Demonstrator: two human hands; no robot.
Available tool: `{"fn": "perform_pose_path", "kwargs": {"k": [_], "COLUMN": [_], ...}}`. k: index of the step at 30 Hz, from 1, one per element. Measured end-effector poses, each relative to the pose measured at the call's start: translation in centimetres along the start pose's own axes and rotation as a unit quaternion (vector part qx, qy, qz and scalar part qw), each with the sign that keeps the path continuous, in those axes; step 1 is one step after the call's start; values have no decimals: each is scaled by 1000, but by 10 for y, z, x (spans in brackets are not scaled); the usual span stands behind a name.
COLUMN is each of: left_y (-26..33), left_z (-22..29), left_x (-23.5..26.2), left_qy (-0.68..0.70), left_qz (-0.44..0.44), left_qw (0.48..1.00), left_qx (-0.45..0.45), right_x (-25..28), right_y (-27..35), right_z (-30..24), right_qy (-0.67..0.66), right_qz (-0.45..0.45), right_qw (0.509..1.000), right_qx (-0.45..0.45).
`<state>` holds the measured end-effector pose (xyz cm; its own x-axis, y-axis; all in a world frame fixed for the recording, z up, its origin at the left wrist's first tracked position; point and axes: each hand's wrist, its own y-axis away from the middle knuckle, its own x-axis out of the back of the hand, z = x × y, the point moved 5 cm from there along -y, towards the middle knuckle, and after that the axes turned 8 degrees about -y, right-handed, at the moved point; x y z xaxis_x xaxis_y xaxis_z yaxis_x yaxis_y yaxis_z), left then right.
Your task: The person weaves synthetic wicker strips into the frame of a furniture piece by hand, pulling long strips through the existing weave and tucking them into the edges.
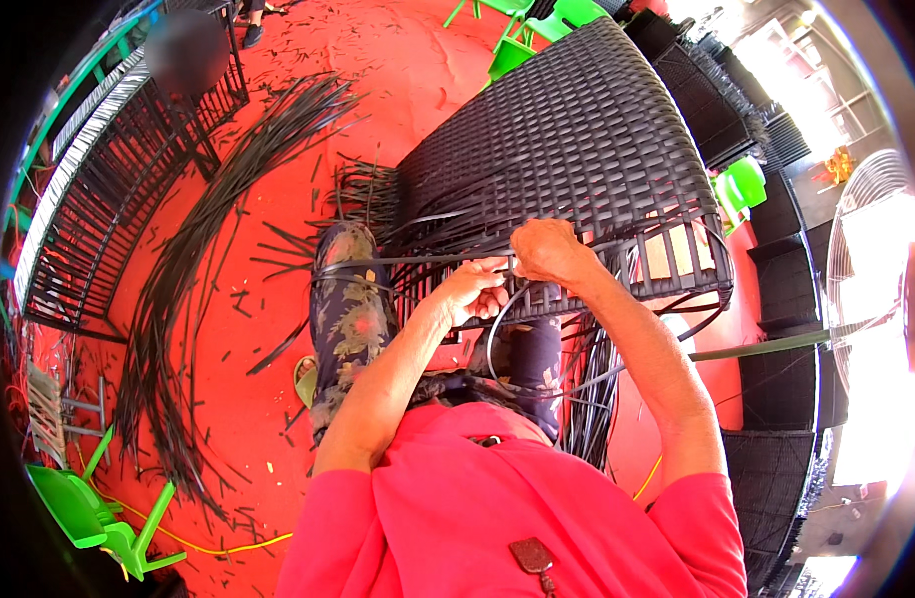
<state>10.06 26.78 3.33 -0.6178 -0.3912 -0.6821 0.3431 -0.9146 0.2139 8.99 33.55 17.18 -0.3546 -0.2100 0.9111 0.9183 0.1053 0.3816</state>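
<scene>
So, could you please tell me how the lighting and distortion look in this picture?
Head view: glare washes out the right side by the fan; fisheye bends the woven panel edges; both hands, left hand and right hand, are sharp.

both forearms outstretched, left hand pinched, right hand curled, side by side

Two bare hands are seen: the left hand and the right hand. One large woven black rattan panel is counted at the centre. One bare metal frame is counted at the left. Two green plastic chairs are seen whole, a near one and a far one, with parts of others at the top. One fan is counted at the right. The loose black strips on the floor cannot be counted.
</scene>
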Motion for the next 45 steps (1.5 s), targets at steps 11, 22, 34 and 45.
{"fn": "perform_pose_path", "kwargs": {"k": [11,22,34,45], "left_y": [-5,-4,112,606], "left_z": [-5,1,46,-70], "left_x": [5,5,111,397], "left_qy": [26,-40,-203,180], "left_qz": [-11,39,301,738], "left_qw": [1000,998,932,598], "left_qx": [-14,2,-4,-255], "right_x": [-3,-13,118,112], "right_y": [-11,-14,168,193], "right_z": [-1,-8,-15,46], "right_qy": [12,10,-43,-130], "right_qz": [-11,61,364,499], "right_qw": [1000,998,930,856], "right_qx": [-8,12,-9,-35]}}
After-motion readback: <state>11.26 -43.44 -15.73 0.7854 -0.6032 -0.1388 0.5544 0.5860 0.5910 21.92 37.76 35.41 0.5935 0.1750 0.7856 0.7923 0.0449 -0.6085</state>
